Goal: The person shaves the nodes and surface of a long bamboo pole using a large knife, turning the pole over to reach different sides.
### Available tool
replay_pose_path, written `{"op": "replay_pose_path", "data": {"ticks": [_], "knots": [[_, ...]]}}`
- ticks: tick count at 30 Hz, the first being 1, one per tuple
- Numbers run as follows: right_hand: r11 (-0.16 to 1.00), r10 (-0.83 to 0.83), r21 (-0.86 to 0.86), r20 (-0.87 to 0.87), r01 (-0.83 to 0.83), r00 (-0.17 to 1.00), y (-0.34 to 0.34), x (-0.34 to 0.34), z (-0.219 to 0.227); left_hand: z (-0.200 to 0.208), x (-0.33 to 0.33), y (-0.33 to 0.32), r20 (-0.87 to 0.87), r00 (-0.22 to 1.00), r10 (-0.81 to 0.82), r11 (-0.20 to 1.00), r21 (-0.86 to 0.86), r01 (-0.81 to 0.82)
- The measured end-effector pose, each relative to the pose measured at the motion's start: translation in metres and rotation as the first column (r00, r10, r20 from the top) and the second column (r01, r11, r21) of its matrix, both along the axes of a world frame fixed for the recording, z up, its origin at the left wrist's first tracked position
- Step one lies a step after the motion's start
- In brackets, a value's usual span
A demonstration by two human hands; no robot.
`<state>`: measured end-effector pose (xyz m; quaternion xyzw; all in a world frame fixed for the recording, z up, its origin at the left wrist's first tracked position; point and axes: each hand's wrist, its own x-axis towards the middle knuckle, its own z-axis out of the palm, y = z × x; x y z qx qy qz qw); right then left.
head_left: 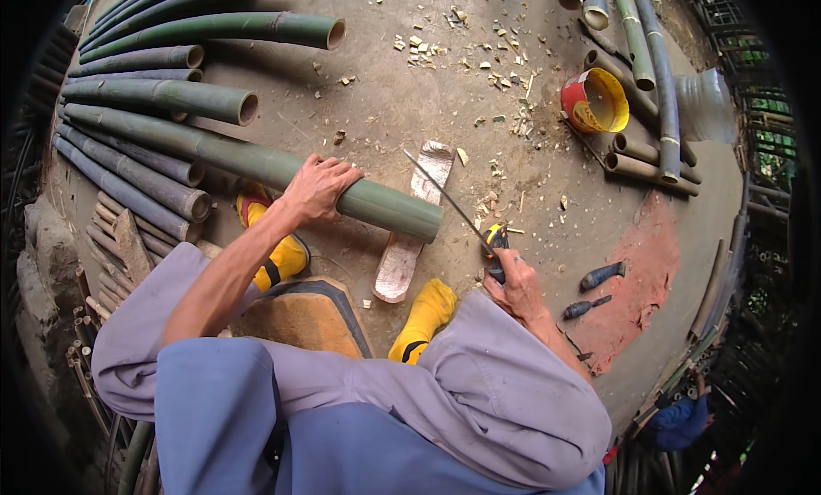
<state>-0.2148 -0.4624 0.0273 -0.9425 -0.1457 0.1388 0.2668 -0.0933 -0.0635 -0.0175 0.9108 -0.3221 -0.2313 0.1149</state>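
Observation:
My left hand (321, 187) lies over a thick green bamboo pole (389, 206), its fingers wrapped round the upper side near the cut end. That pole reaches in from the far left and rests across a pale, worn wooden block (398, 268) on the ground. My right hand (515, 285) is closed round the dark handle of what looks like a hand saw (451, 197). Its long, thin blade shows nearly edge-on and points up and left, past the pole's end and over the block. A black-and-yellow part shows beside the handle.
Several bamboo poles (184, 99) fan out at left. A red-and-yellow bucket (609, 101) stands at upper right beside more poles (654, 67). Two dark-handled tools (604, 276) lie near a reddish patch (637, 281). Wood chips (492, 80) litter the ground. My feet wear yellow socks (425, 315).

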Motion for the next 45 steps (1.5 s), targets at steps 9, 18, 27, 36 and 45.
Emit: {"op": "replay_pose_path", "data": {"ticks": [9,18,27,36,45], "knots": [[0.977,0.094,0.184,0.101,-0.112,0.990,0.020,0.013,0.000,-0.009,0.005,0.029,0.079,0.995,0.061,0.997,0.035,-0.064],[0.997,0.044,-0.053,-0.182,-0.054,0.982,0.025,0.032,0.001,-0.003,0.008,0.027,0.049,0.997,0.052,0.997,0.062,-0.055],[0.994,0.087,-0.037,-0.256,-0.099,0.963,0.029,0.042,-0.011,-0.002,0.001,0.023,0.129,0.989,0.074,0.993,0.079,-0.085],[0.996,0.061,-0.054,-0.182,-0.072,0.981,0.034,0.043,-0.016,0.000,-0.003,0.020,0.111,0.988,0.109,0.987,0.107,-0.121],[0.990,0.125,0.066,-0.047,-0.122,0.991,0.028,0.035,-0.031,-0.004,-0.015,0.020,0.272,0.955,0.121,0.992,0.011,-0.129]]}}
